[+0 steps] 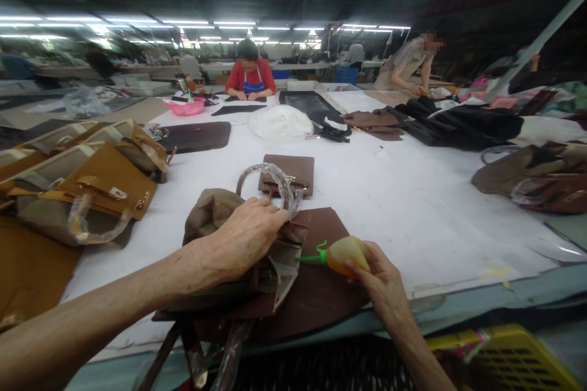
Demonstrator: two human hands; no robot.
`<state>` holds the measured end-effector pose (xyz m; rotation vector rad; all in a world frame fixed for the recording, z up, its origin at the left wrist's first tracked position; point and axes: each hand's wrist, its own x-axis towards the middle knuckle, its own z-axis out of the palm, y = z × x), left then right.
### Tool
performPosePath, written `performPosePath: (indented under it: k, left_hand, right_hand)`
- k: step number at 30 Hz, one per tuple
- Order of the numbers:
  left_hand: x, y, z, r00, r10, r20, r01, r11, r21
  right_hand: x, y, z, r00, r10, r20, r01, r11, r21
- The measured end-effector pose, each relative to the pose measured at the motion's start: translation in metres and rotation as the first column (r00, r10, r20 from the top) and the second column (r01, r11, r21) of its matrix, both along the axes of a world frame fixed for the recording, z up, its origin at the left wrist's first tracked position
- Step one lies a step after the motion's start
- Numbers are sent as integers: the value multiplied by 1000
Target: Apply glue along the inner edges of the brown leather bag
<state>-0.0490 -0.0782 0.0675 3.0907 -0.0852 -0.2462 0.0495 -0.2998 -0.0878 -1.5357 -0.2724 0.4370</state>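
**One squeeze bottle (346, 256), one brown handbag (208, 214)**

Right of center, the right hand (383, 275) grips the bottle, its long axis nearly level, its single green nozzle (316, 256) pointing left at the handbag's edge. The left hand (245, 232) clasps the handbag, lower center. One yellow basket (513, 333) stands lower right.

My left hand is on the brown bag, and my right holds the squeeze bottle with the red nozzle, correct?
Not quite: the nozzle is green, not red, as the head view shows. Your left hand is on the brown bag, and your right hand holds the bottle.
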Motion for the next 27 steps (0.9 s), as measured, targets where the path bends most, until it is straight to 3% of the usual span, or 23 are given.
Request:
performPosePath:
  k: [8, 15, 22, 27]
  left_hand:
    - [-15, 5, -11, 999, -25, 41, 27, 998, -65]
    - [-21, 5, -15, 997, -55, 60, 60, 995, -81]
    - [-23, 5, -15, 996, -61, 64, 67, 994, -91]
    - [-21, 2, -12, 999, -34, 37, 37, 996, -84]
  right_hand:
    - [-11, -10, -1, 1000, 28, -2, -28, 1000, -8]
    - [-4, 0, -1, 996, -46, 71, 41, 997, 65]
    - [-11, -8, -8, 1000, 24, 14, -24, 999, 31]
    - [-14, -15, -2, 998, 63, -21, -64, 997, -34]
